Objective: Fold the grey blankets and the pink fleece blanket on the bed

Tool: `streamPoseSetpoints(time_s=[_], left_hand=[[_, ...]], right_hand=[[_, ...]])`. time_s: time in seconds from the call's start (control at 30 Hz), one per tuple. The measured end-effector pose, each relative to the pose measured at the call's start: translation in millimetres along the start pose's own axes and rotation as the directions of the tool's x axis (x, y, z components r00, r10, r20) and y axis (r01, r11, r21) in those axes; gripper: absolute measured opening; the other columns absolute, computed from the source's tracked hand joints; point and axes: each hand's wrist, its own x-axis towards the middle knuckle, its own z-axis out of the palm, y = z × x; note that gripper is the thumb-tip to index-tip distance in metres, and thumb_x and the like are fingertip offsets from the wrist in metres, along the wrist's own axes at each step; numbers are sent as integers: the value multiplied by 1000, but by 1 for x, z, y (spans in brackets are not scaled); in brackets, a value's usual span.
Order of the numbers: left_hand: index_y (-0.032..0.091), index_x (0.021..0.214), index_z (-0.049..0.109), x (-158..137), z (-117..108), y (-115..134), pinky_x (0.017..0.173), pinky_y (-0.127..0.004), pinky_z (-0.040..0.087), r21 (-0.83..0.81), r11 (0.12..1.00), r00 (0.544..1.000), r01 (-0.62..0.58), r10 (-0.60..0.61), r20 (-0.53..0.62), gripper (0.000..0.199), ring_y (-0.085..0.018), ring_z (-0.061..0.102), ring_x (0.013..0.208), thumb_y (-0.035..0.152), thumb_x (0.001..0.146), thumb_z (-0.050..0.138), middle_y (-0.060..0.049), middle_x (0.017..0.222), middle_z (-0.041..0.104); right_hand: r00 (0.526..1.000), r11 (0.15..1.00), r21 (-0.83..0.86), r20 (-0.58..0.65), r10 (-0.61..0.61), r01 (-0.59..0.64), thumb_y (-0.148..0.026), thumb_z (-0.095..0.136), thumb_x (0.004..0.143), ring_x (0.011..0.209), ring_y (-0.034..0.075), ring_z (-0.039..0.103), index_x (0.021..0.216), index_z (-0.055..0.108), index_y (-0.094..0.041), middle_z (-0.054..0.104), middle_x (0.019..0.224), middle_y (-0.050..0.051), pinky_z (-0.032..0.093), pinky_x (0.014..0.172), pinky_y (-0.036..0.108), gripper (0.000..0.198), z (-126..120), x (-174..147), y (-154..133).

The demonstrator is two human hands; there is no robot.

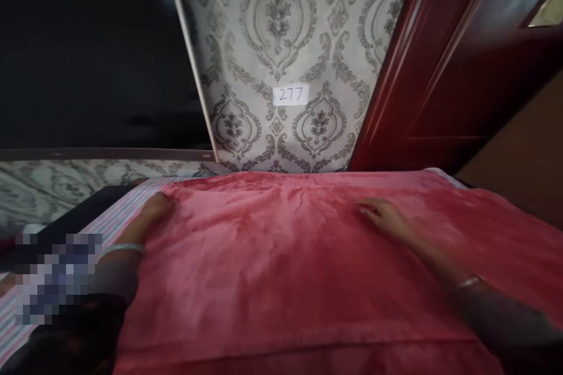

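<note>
A red plush blanket (281,258) lies spread in front of me, with soft wrinkles and a crease across its near part. At its far left edge, my left hand (159,206) is closed, with its fingers curled on the blanket's border. My right hand (382,217) rests farther right on the far half of the blanket. Its fingers are bent together, and a bit of red fabric shows between them. A pink, white and grey striped sheet (116,211) shows from under the blanket on the left.
Patterned wallpaper (277,23) with a white label (291,94) reading 277 stands behind the blanket. A large black screen (97,58) hangs at the left. A dark red wooden door or panel (440,70) rises at the right. A pixelated patch covers something at lower left.
</note>
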Motion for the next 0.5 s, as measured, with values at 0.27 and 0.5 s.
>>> streamPoseSetpoints(time_s=[0.27, 0.5], left_hand=[[12, 77, 65, 27, 8, 14, 70, -35, 51, -73, 994, 996, 85, -84, 23, 30, -33, 69, 87, 41, 72, 66, -16, 79, 69], [16, 92, 67, 19, 3, -4, 64, -31, 54, -784, 615, 994, 80, -106, 18, 44, -19, 62, 65, 46, 61, 77, -3, 71, 67]], right_hand=[[997, 976, -216, 71, 20, -4, -27, 58, 86, 118, 33, 60, 117, 72, -20, 68, 124, 12, 50, 101, 50, 34, 39, 75, 36], [991, 945, -320, 127, -36, 75, -21, 56, 87, 100, 30, 65, 100, 74, -22, 73, 101, 10, 53, 87, 42, 22, 62, 96, 45]])
